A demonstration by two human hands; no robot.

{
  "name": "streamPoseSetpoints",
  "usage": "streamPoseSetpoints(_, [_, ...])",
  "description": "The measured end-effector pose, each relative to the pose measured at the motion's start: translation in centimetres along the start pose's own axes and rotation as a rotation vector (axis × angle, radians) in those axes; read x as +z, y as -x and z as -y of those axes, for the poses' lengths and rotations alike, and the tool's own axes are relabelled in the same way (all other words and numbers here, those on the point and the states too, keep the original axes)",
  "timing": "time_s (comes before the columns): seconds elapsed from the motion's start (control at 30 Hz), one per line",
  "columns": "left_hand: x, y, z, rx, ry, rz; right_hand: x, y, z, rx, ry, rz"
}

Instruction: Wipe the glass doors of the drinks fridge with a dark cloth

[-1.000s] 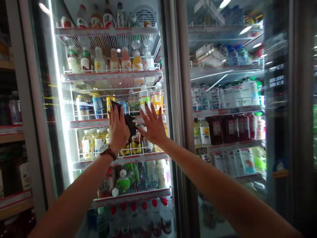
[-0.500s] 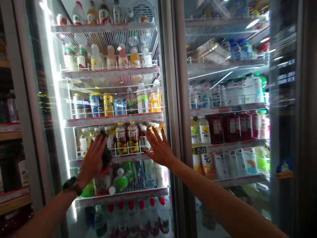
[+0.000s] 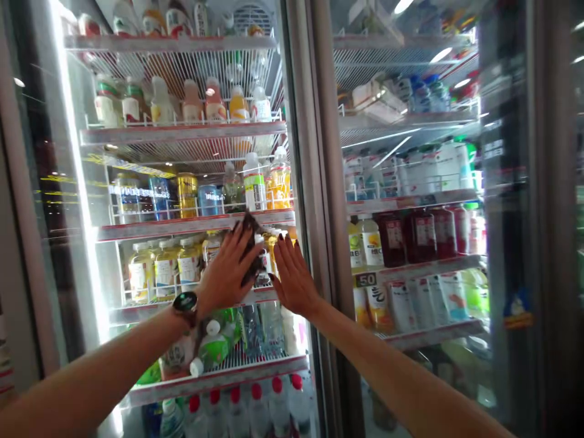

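A crumpled dark cloth [image 3: 252,246] lies under the fingers of my left hand [image 3: 227,267], which presses it against the glass door [image 3: 150,146] of a drinks fridge. A watch [image 3: 185,303] is on my left wrist. Close by on the right, my right hand [image 3: 294,277] rests flat on the same glass with its fingers stretched out and nothing in it. The hands are side by side, a small gap apart. Behind the glass, both hands cover part of a shelf with yellow-labelled bottles [image 3: 166,271].
A metal door frame [image 3: 322,182] stands just right of my right hand. Beyond it, a second glass door shows shelves with dark red bottles [image 3: 399,238]. Cans [image 3: 187,194], juice bottles [image 3: 238,104] and red-capped bottles [image 3: 256,407] fill the left fridge.
My left hand has slid right across the glass with the cloth, ending beside my right hand. My right hand has stayed at about the same place. The view has shifted slightly.
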State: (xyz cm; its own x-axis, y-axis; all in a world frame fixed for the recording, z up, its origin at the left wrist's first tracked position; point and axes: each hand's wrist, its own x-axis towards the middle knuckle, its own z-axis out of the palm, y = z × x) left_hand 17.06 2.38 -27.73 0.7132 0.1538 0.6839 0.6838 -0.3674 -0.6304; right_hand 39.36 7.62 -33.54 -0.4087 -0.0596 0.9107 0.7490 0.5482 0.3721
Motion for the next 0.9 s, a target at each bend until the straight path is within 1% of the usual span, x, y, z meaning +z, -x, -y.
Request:
streamPoseSetpoints(0.03, [0.2, 2.8, -0.5, 0.095, 0.015, 0.072, -0.1, 0.0, 0.0, 0.013, -0.017, -0.006])
streamPoseSetpoints(0.07, [0.1, 5.5, -0.3, 0.206, 0.03, 0.14, -0.1, 0.1, 0.0, 0.021, -0.03, -0.007])
streamPoseSetpoints(0.1, [-0.3, 7.7, 0.5, 0.326, 0.044, 0.199, -0.2, 0.0, 0.0, 0.029, -0.037, -0.006])
streamPoseSetpoints(0.13, [-0.9, 9.3, 1.9, 0.436, 0.055, 0.248, -0.3, -0.1, 0.0, 0.041, -0.039, -0.005])
streamPoseSetpoints(0.17, [-1.9, 10.1, 3.7, 0.521, 0.058, 0.288, -0.4, -0.4, -0.1, 0.056, -0.037, -0.005])
streamPoseSetpoints(0.2, [-3.1, 10.0, 5.8, 0.568, 0.048, 0.313, -0.6, -0.8, -0.2, 0.071, -0.03, -0.006])
streamPoseSetpoints(0.23, [-4.3, 9.1, 8.0, 0.572, 0.025, 0.32, -0.7, -1.5, -0.4, 0.086, -0.022, -0.008])
streamPoseSetpoints(0.27, [-5.6, 7.4, 10.1, 0.529, -0.008, 0.305, -0.9, -2.3, -0.6, 0.101, -0.013, -0.016])
streamPoseSetpoints(0.3, [-6.8, 5.2, 12.0, 0.448, -0.047, 0.267, -1.0, -3.3, -0.9, 0.121, -0.006, -0.029])
streamPoseSetpoints(0.33, [-7.7, 2.6, 13.6, 0.337, -0.086, 0.206, -1.1, -4.4, -1.2, 0.146, -0.001, -0.049])
streamPoseSetpoints(0.37, [-8.2, -0.2, 14.6, 0.208, -0.114, 0.121, -1.1, -5.5, -1.6, 0.179, 0.004, -0.074])
streamPoseSetpoints(0.4, [-8.4, -2.8, 15.2, 0.074, -0.132, 0.025, -1.1, -6.5, -1.9, 0.215, 0.013, -0.099])
streamPoseSetpoints(0.43, [-8.1, -5.2, 15.1, -0.049, -0.142, -0.068, -1.0, -7.4, -2.2, 0.249, 0.024, -0.119])
streamPoseSetpoints(0.47, [-7.5, -7.1, 14.6, -0.15, -0.147, -0.149, -0.9, -8.1, -2.4, 0.272, 0.037, -0.131])
streamPoseSetpoints(0.5, [-6.6, -8.3, 13.5, -0.217, -0.149, -0.208, -0.7, -8.5, -2.6, 0.284, 0.049, -0.136])
streamPoseSetpoints(0.53, [-5.5, -8.9, 12.0, -0.245, -0.147, -0.241, -0.6, -8.7, -2.7, 0.285, 0.06, -0.138])
streamPoseSetpoints(0.57, [-4.3, -8.8, 10.2, -0.232, -0.14, -0.246, -0.4, -8.8, -2.7, 0.283, 0.069, -0.138])
streamPoseSetpoints(0.6, [-3.1, -8.0, 8.2, -0.182, -0.126, -0.223, -0.4, -8.7, -2.8, 0.279, 0.079, -0.137])
streamPoseSetpoints(0.63, [-2.0, -6.4, 6.0, -0.109, -0.108, -0.18, -0.3, -8.6, -2.8, 0.276, 0.088, -0.135])
streamPoseSetpoints(0.67, [-1.1, -4.4, 4.0, -0.021, -0.087, -0.123, -0.3, -8.4, -2.8, 0.273, 0.096, -0.131])
streamPoseSetpoints(0.73, [0.2, 0.8, 0.5, 0.156, -0.055, 0.024, -0.3, -8.2, -2.7, 0.265, 0.104, -0.124])
streamPoseSetpoints(0.77, [0.4, 3.6, -0.6, 0.252, -0.04, 0.102, -0.4, -8.1, -2.7, 0.259, 0.102, -0.123])
streamPoseSetpoints(0.8, [0.4, 6.2, -1.2, 0.362, -0.02, 0.179, -0.4, -8.1, -2.7, 0.251, 0.098, -0.124])
streamPoseSetpoints(0.83, [0.0, 8.4, -1.2, 0.484, 0.012, 0.244, -0.5, -8.1, -2.7, 0.246, 0.096, -0.125])
streamPoseSetpoints(0.87, [-0.8, 10.0, -0.6, 0.606, 0.052, 0.302, -0.6, -8.1, -2.7, 0.24, 0.095, -0.123])
streamPoseSetpoints(0.9, [-1.8, 11.0, 0.6, 0.699, 0.091, 0.349, -0.6, -8.1, -2.8, 0.237, 0.095, -0.117])
